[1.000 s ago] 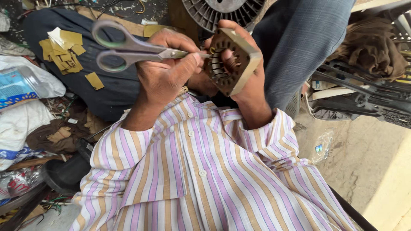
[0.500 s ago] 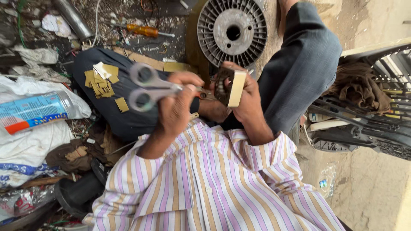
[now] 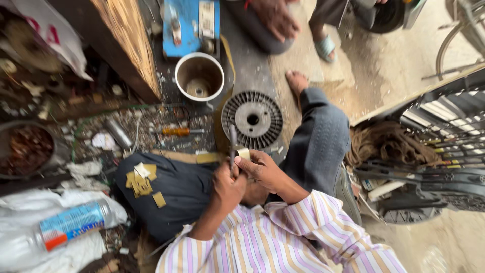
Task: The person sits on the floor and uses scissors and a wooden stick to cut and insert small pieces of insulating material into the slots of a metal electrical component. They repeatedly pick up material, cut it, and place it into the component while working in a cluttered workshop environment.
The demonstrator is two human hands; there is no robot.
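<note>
My left hand is closed around a pair of grey-handled scissors, which I see edge on, pointing away from me. Touching it on the right, my right hand pinches a small tan-edged metal part right against the scissors. Both hands are held over my lap, between my knees. Several yellow paper scraps lie on my dark left trouser leg. Just beyond the hands a grey finned round disc lies on the floor.
A metal pot, a blue machine and a wooden board stand farther off. An orange-handled screwdriver and a plastic bottle lie at left. Another person's hand and sandalled foot are at top. A metal rack stands at right.
The view has lifted, so more of the floor ahead shows and the hands look smaller and lower. The scissors have turned from flat-on to edge-on; both hands keep their hold.
</note>
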